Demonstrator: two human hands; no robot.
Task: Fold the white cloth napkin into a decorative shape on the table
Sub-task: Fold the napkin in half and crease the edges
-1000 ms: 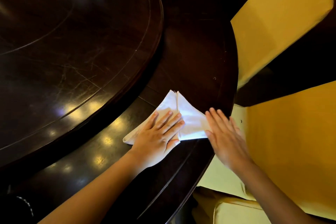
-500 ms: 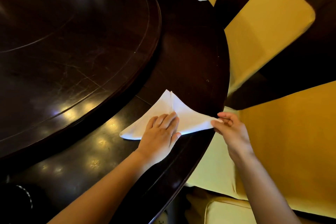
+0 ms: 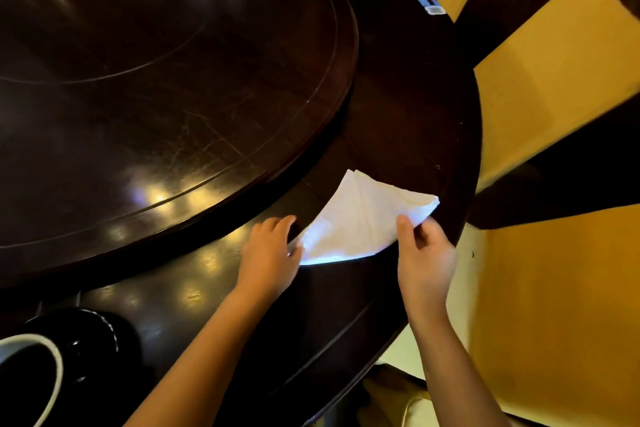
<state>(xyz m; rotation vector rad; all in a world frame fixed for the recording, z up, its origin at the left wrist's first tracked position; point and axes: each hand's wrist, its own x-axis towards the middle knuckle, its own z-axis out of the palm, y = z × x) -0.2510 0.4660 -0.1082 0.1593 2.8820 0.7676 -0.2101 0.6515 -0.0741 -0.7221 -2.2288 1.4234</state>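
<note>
**Mid-fold: napkin's right side lifted off the table**

Centre-right of the frame, near the curved edge of the dark round wooden table (image 3: 408, 107), lies the white cloth napkin (image 3: 356, 222), already folded into a rough triangle with its tip pointing to the upper left. Its left part rests on the tabletop; its right edge is raised and curls toward the table rim.

Step in hand, as a judgement: an intermediate fold, with the right flap being picked up to turn or fold over. Task looks partway done; no finished decorative shape yet. Next move likely calls for carrying the lifted flap across while the other side stays pinned, then pressing a crease. Risk: the layers slide or open if the anchor slips on the glossy wood.

Right hand (image 3: 424, 260): pinching the napkin's right edge, thumb on top, remaining fingers curled behind the cloth. Firm pinch, not a full fist.

Left hand (image 3: 266, 253): at the napkin's lower-left corner, fingers loosely bent, tips down toward the table. Thumb side touches the cloth edge; whether it actually grips the corner or just rests beside it, cannot tell.

Also visible: raised dark wooden turntable (image 3: 156, 80) filling the upper left, yellow upholstered chairs (image 3: 561, 55) at right, dark cup with a white rim (image 3: 41, 367) in the lower left corner.
</note>
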